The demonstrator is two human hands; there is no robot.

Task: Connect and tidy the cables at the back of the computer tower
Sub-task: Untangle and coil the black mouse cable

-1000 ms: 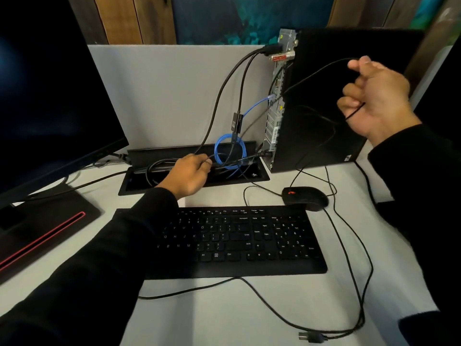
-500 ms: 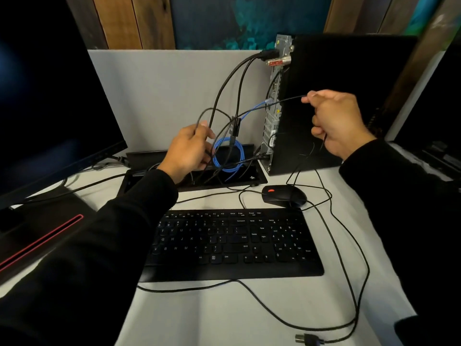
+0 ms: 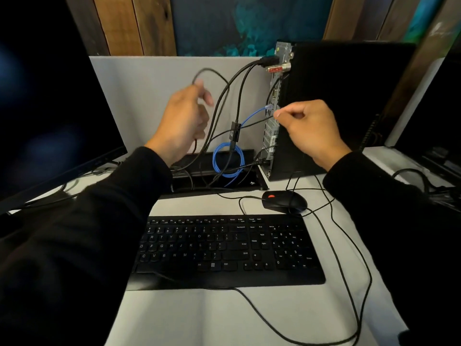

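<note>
Hands beside tower: left hand grips looped black cable, right hand pinches thin cable; tugging risks unseating blue cable.

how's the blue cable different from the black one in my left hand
The blue cable is thin and bright, the black cable thicker and dark. The blue cable hangs untouched, partly wound in a tidy coil; the black cable is lifted in a loose arch by the left hand. Both hang behind the computer tower.
</note>
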